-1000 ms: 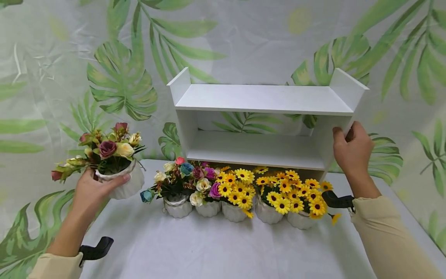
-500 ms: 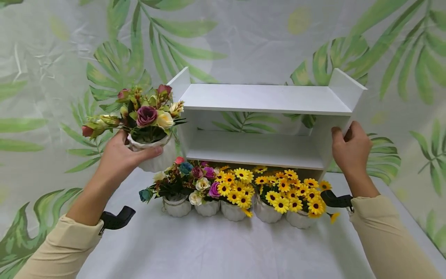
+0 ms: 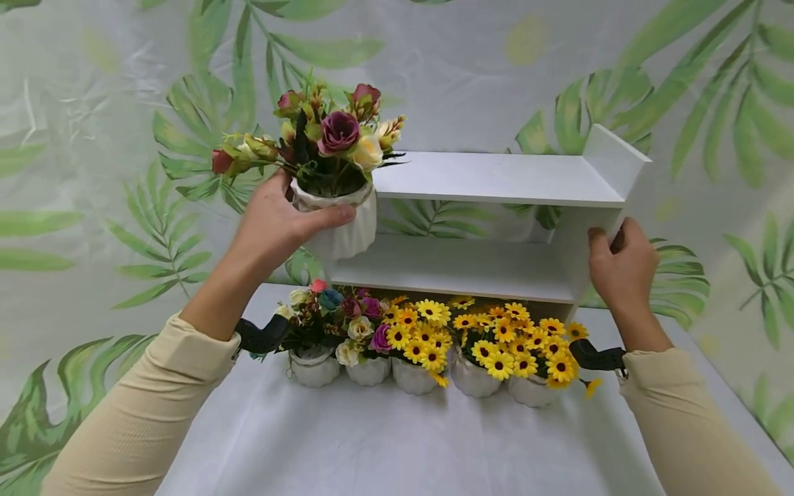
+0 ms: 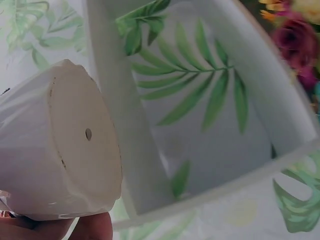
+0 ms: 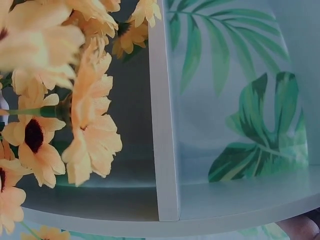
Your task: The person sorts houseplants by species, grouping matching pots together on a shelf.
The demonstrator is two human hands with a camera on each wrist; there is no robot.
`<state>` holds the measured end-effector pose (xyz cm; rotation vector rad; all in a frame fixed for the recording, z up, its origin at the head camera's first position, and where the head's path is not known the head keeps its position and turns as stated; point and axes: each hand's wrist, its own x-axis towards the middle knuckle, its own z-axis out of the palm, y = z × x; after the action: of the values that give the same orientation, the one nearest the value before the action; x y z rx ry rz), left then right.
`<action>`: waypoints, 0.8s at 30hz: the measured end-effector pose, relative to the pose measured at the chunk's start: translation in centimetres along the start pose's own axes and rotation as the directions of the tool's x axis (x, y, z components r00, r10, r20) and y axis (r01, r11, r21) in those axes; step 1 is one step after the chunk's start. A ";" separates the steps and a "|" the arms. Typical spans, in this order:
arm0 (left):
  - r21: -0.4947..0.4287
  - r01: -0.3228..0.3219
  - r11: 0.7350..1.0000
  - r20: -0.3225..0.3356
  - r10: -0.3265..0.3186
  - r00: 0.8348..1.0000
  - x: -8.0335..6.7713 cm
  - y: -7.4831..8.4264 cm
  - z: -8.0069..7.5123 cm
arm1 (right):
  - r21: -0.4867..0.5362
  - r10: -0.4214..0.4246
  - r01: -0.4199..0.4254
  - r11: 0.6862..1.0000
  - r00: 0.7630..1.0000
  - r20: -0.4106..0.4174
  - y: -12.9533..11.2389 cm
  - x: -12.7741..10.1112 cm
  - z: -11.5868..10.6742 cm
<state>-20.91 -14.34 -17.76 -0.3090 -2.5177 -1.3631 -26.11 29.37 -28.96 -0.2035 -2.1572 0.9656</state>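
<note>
left grip (image 3: 282,224) round upright flower pot (image 3: 340,224) — right grip (image 3: 622,265) clasping shelf (image 3: 496,180) side

Head view looks down frontally; both wrist views sit close, sharing the white shelf (image 3: 496,180)

Left arm: cream sleeve, raised from lower left toward centre, forearm bare from the cuff, a black clip at the wrist. Left hand (image 3: 273,224): lifted high, palm turned right, thumb (image 3: 325,216) laid across the front of the white pot (image 3: 344,224) it grips, remaining fingers hidden behind it; a fingertip (image 4: 92,227) shows under the pot's base in the left wrist view.

Right arm: cream sleeve, rising from lower right, a black clip at the wrist. Right hand (image 3: 622,265): back to the camera, fingers curled round the shelf unit's (image 3: 496,182) right side panel, thumb on its front edge.
</note>
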 end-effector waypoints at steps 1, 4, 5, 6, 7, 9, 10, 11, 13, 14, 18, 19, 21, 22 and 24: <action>-0.004 -0.005 1.000 -0.002 0.005 1.000 0.3 0.4 0.1 | -0.002 0.001 -0.001 1.000 1.000 0.000 0.0 0.0 0.0; -0.020 -0.020 1.000 -0.008 0.020 1.000 1.2 1.6 0.4 | -0.013 -0.003 0.003 1.000 1.000 -0.005 -0.1 -0.1 0.1; -0.016 -0.021 1.000 -0.007 0.021 1.000 1.4 2.0 0.5 | -0.011 -0.007 0.007 1.000 1.000 -0.004 -0.1 0.0 0.1; -0.007 -0.021 1.000 -0.008 0.021 1.000 1.8 2.5 0.6 | -0.011 -0.009 0.009 1.000 1.000 -0.006 -0.2 0.0 0.2; 0.002 -0.019 1.000 -0.005 0.019 1.000 2.1 3.0 0.8 | -0.013 -0.011 0.011 1.000 1.000 -0.007 -0.3 0.0 0.2; 0.009 -0.017 1.000 0.004 0.017 1.000 2.9 4.1 1.2 | -0.009 -0.016 0.016 1.000 1.000 -0.014 -0.4 0.1 0.3; 0.010 -0.020 1.000 0.008 0.020 1.000 3.3 4.6 1.4 | -0.006 -0.018 0.017 1.000 1.000 -0.013 -0.5 0.2 0.3; 0.005 -0.021 1.000 0.013 0.021 1.000 3.8 5.0 1.7 | -0.004 -0.019 0.019 1.000 1.000 -0.014 -0.5 0.2 0.4; -0.013 -0.030 0.999 0.022 0.030 0.999 4.8 5.9 2.5 | -0.002 -0.017 0.017 1.000 1.000 -0.012 -0.6 0.2 0.4; -0.018 -0.037 0.999 0.024 0.038 0.999 5.3 6.3 2.9 | -0.001 -0.018 0.018 1.000 1.000 -0.010 -0.6 0.2 0.5; -0.053 -0.082 0.995 0.042 0.084 0.996 7.2 7.6 4.6 | 0.012 -0.019 0.019 1.000 1.000 -0.008 -0.7 0.1 0.5; -0.052 -0.089 0.995 0.048 0.092 0.995 7.6 7.9 5.0 | 0.016 -0.024 0.025 1.000 1.000 -0.010 -0.8 0.1 0.5; -0.055 -0.101 0.993 0.064 0.105 0.992 8.4 8.3 5.9 | 0.022 -0.033 0.034 0.999 0.999 -0.013 -0.9 0.1 0.5; -0.055 -0.102 0.993 0.072 0.106 0.992 8.8 8.5 6.3 | 0.022 -0.040 0.040 0.999 0.999 -0.015 -0.9 0.1 0.5; -0.050 -0.096 0.994 0.084 0.100 0.991 9.3 8.9 7.0 | 0.019 -0.052 0.052 0.998 0.999 -0.018 -1.0 0.1 0.4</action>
<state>-27.85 -3.09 -11.40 -0.5049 -2.5059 -1.3990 -26.35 28.47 -28.41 -0.1452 -2.1257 0.9521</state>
